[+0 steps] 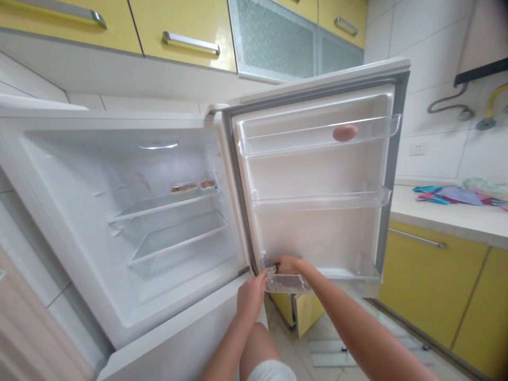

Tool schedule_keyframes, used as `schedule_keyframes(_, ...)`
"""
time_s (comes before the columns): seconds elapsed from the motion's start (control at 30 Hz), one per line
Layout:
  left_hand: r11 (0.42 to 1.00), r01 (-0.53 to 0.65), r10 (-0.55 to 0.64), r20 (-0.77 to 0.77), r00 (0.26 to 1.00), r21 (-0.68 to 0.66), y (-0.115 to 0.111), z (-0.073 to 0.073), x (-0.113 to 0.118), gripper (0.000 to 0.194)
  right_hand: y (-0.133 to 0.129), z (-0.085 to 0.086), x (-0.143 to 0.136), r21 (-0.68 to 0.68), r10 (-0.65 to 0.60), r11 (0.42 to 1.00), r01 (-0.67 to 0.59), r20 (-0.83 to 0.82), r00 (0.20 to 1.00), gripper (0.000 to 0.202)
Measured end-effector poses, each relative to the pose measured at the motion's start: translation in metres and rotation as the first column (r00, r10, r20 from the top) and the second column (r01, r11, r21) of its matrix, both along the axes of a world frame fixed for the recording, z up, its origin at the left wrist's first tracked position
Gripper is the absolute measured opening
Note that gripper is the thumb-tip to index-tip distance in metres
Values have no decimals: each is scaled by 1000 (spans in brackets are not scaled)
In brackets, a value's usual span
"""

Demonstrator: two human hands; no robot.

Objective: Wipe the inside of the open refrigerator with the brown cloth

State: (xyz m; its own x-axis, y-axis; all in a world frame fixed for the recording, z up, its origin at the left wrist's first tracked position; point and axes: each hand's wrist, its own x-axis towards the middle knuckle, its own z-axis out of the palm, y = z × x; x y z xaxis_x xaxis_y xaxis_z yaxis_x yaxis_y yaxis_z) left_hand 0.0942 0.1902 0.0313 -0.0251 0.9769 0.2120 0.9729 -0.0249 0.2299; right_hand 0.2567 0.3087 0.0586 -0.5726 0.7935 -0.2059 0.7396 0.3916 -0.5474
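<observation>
The fridge door (313,233) stands open to the right of the fridge compartment (71,211). At the hinge-side end of the clear bottom door shelf (289,284), my left hand (253,290) has its fingers closed at the shelf's edge. My right hand (286,263) reaches into the same corner, its fingers bent round a small dark and whitish item (272,269) too small to name. The fingertips of both hands are close together there. What my left fingers hold, if anything, cannot be made out.
An egg (345,133) sits in the top door shelf. Small packages (184,187) lie on the upper glass shelf. Coloured cloths (456,194) rest on the right counter (448,217). A yellow cabinet door (308,313) stands ajar below the fridge door.
</observation>
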Motion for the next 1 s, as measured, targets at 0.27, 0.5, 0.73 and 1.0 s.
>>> schedule_keyframes(0.27,999,-12,11,16,1000,30,0,-12,-2,47,2,12,48,-143,-68,988,55,-88,994,39)
schedule_keyframes(0.5,999,-16,16,17,1000,45,-1,-9,-5,45,-17,42,162,-78,-168,983,163,-49,985,18)
schedule_keyframes(0.73,999,3,-16,260,965,51,-3,-19,-6,49,-50,48,250,-315,-354,919,236,-397,847,47)
schedule_keyframes(1.0,946,18,-271,756,596,325,-17,-14,33,30,-71,41,172,-318,-347,935,160,-711,612,59)
